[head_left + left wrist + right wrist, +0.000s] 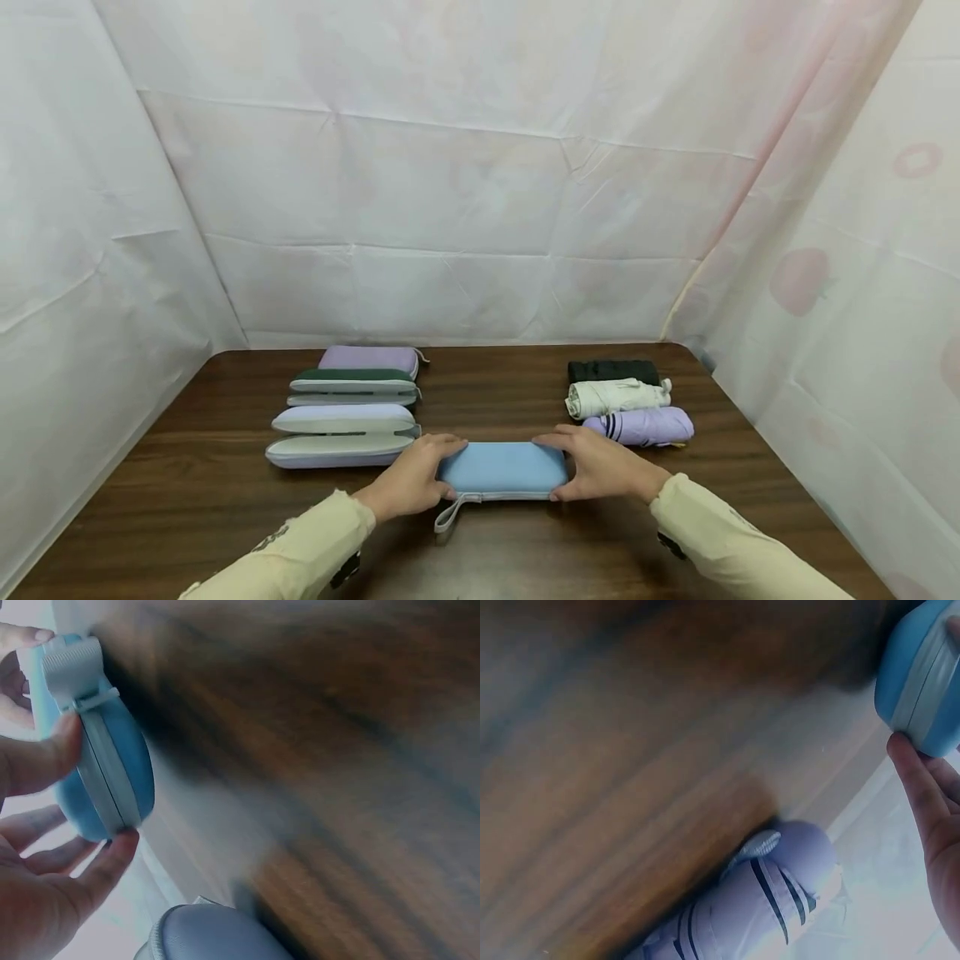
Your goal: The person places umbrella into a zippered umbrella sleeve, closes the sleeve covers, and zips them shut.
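Observation:
Both hands grip a light blue zip case (501, 468) at its two ends, low over the front middle of the table. My left hand (422, 477) has its thumb on the near side and fingers at the far side of the left end. In the left wrist view the grey zip band (105, 772) looks closed, and that thumb lies beside the grey strap (73, 669). The strap hangs down at the case's front left. My right hand (600, 463) pinches the right end the same way, its fingertip (902, 746) against the zip edge.
To the left, a pale lavender case (341, 450) and a dark green case (352, 386) lie gaping, with a purple case (367, 358) behind. Folded umbrellas lie at right: lavender (648, 427), cream (618, 397) and black (611, 371). White sheeting (450, 183) surrounds the wooden table (495, 558).

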A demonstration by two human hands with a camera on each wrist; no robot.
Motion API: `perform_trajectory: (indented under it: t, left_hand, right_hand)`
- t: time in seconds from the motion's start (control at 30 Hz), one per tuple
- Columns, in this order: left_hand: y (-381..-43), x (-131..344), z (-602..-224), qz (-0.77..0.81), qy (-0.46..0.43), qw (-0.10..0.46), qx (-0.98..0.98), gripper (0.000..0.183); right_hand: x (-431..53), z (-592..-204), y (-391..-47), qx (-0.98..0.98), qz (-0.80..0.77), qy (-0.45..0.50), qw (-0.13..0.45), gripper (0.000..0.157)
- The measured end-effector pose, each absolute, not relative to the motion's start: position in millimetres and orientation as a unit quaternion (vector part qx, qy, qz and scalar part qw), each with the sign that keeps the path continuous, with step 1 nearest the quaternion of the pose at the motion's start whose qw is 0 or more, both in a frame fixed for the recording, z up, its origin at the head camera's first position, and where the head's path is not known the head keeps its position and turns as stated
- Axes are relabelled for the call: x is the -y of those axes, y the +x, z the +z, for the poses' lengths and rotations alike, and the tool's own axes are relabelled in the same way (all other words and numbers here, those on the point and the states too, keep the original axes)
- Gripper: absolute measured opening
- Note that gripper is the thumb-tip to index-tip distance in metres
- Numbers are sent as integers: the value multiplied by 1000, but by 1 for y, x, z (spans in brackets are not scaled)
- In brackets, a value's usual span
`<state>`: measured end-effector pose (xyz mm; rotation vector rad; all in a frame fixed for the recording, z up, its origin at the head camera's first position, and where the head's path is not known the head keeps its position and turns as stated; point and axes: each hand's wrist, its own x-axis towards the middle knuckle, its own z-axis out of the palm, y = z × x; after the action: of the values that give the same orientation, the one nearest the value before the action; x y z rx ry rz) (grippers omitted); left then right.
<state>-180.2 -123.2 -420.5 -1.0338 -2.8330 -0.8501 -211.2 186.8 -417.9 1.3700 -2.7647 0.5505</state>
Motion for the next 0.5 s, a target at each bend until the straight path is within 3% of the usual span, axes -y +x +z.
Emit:
perform_trajectory:
  t: [0.5]
  left_hand:
    - [-248,101,-398,-290,-252,52,922,61]
  right_hand:
    - [-175,-389,-273,924,154,349,-21,72]
